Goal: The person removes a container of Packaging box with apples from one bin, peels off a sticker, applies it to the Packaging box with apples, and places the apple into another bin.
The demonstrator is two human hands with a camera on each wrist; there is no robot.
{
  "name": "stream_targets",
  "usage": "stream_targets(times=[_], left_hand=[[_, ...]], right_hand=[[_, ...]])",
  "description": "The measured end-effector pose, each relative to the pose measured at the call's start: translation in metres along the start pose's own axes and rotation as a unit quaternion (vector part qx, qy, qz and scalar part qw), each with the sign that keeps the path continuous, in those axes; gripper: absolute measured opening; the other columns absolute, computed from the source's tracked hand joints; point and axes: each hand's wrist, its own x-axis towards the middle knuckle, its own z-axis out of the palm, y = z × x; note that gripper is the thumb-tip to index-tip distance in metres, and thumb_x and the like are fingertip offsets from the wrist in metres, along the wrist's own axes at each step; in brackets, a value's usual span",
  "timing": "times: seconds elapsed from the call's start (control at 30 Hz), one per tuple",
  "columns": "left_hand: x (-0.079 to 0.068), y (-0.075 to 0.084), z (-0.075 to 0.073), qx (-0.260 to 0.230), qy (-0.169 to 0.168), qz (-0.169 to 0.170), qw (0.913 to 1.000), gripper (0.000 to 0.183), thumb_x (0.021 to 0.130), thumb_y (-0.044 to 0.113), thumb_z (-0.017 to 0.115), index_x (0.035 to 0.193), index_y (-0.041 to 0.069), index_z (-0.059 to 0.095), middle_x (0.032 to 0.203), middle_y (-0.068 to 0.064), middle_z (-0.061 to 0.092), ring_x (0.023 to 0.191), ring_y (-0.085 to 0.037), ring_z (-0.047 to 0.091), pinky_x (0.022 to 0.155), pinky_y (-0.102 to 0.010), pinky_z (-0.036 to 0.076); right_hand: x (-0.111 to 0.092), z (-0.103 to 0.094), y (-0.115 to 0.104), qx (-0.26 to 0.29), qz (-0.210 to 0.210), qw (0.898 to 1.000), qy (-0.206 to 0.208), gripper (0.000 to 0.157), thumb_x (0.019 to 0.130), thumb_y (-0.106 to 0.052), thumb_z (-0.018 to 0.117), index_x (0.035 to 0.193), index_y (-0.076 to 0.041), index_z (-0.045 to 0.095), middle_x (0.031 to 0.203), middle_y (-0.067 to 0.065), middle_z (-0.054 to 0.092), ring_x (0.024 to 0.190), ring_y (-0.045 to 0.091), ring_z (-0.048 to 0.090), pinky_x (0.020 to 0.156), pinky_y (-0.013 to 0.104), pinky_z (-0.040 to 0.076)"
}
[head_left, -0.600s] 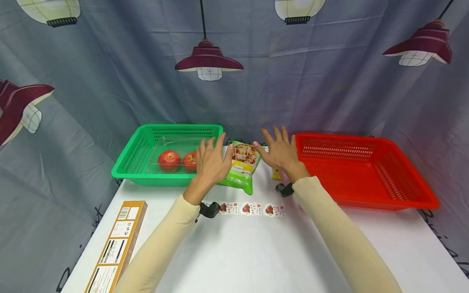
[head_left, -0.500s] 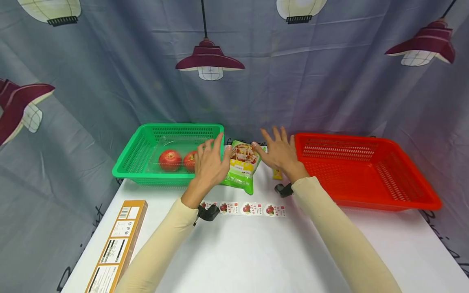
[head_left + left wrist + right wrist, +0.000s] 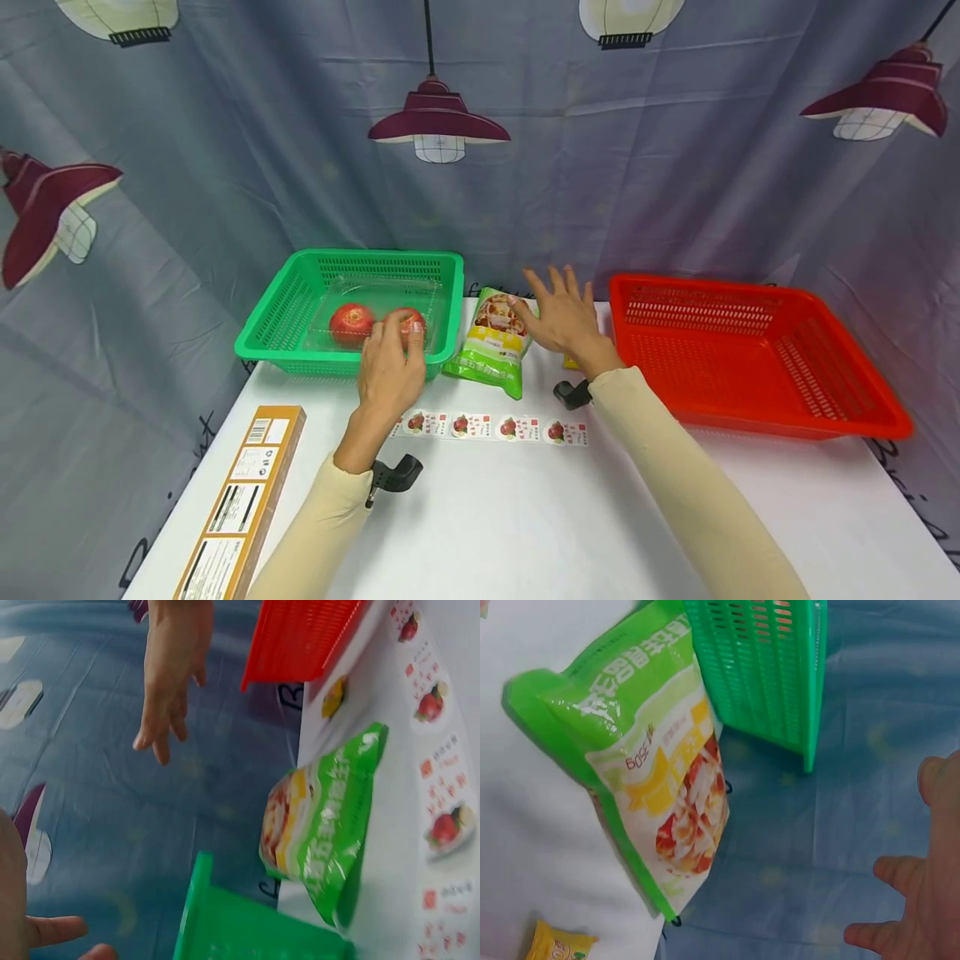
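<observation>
L hand (image 3: 390, 371) is over the near rim of the green plastic basket (image 3: 255, 346), far left on the white table (image 3: 495, 525). Fingers are loosely bent, moderately wide; can't tell if they touch anything. Its fingertips overlap the right-hand apple (image 3: 410, 323) in the head view.

That one & the left apple (image 3: 351, 323) sit side by side in a clear plastic box (image 3: 386, 293) inside the basket. Both are round, red w/ paler flecks; box is see-thru, shiny along its edges, approx. rectangular.

R hand (image 3: 562, 323) hangs w/ fingers spread wide, just right of the green food bag (image 3: 491, 337), thumb overlapping its edge in the head view. Bag is far-centre btwn the baskets, nearer the green one: glossy, puffy, bright green near end w/ white lettering, yellow & white band marked 350g, pic of topped food at the far end, corners crimped & a bit creased.

Small yellow pkt (image 3: 559, 945) lies right of the bag, partly under R hand in the head view. Red plastic basket (image 3: 750, 354) is far right. Fruit-label strip (image 3: 495, 427) runs L–R across mid-table; long orange carton (image 3: 240, 500) w/ white labels is near left.
</observation>
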Motion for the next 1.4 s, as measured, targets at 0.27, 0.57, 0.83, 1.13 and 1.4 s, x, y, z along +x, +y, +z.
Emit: stream_targets(times=[0.27,0.57,0.83,1.13,1.4], left_hand=[[-0.017,-0.028,-0.005,0.0,-0.01,-0.073,0.9973,0.051,0.105,0.04,0.036,0.083,0.009,0.07,0.066,-0.004,0.06,0.06,-0.025,0.056,0.045,-0.038,0.037],[-0.021,-0.059,0.003,-0.07,-0.048,-0.171,0.9815,0.064,0.105,0.047,0.032,0.083,0.007,0.077,0.062,-0.007,0.056,0.06,-0.023,0.046,0.05,-0.037,0.033],[-0.016,-0.064,0.007,-0.199,-0.051,-0.23,0.9513,0.062,0.106,0.042,0.037,0.063,0.0,0.054,0.052,0.001,0.034,0.048,-0.015,0.028,0.046,-0.03,0.026],[-0.015,-0.066,0.005,-0.296,-0.091,-0.267,0.9125,0.059,0.106,0.045,0.034,0.093,-0.006,0.062,0.058,0.002,0.035,0.048,-0.01,0.023,0.044,-0.024,0.021],[-0.018,-0.071,0.004,-0.345,-0.088,-0.264,0.8964,0.054,0.105,0.046,0.037,0.078,0.003,0.056,0.056,0.004,0.032,0.044,-0.008,0.021,0.041,-0.023,0.02]], right_hand=[[-0.001,0.006,-0.005,0.004,-0.009,1.0,-0.002,0.071,0.099,-0.061,0.034,0.158,-0.025,0.019,0.161,0.019,0.012,0.147,0.04,-0.002,0.11,0.063,-0.005],[0.0,0.011,-0.01,0.005,-0.019,1.0,-0.008,0.07,0.099,-0.062,0.032,0.158,-0.024,0.021,0.16,0.018,0.013,0.147,0.04,-0.001,0.111,0.064,-0.003],[-0.001,0.014,-0.013,0.001,-0.019,1.0,-0.019,0.07,0.099,-0.063,0.028,0.158,-0.024,0.021,0.161,0.018,0.013,0.147,0.04,-0.001,0.111,0.064,-0.001],[0.0,0.022,-0.024,0.016,-0.034,0.999,-0.019,0.07,0.099,-0.063,0.03,0.157,-0.025,0.023,0.16,0.018,0.016,0.147,0.039,0.001,0.111,0.064,0.002],[0.002,0.027,-0.037,0.013,-0.046,0.998,-0.03,0.073,0.097,-0.068,0.026,0.157,-0.027,0.023,0.159,0.016,0.019,0.147,0.038,0.004,0.111,0.063,0.005]])
